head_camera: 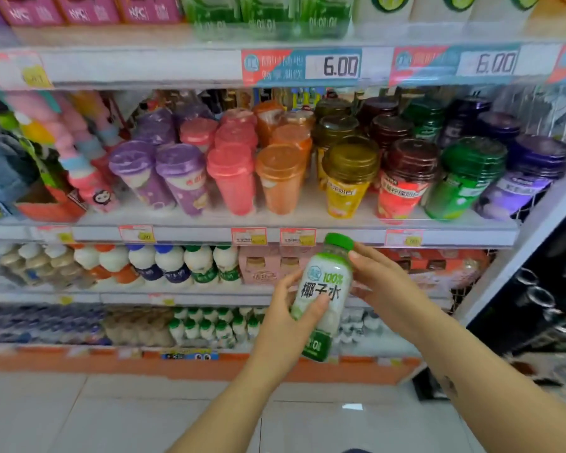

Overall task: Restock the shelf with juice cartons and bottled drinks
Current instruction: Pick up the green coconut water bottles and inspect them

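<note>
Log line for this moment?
held: coconut water bottle | left hand: grips lower body | right hand: holds upper part, thumb near green cap | shelf: not yet placed

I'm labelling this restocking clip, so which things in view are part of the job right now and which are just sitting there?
In the job: green-capped bottle, gripped by the left hand and right hand; similar bottles on the bottom shelf, probably its row.
Just sitting there: lidded cups on the middle shelf; 6.00 price tags; orange- and blue-capped white bottles.

Shelf [193, 236] with rows of lidded cups [232, 181]
</note>
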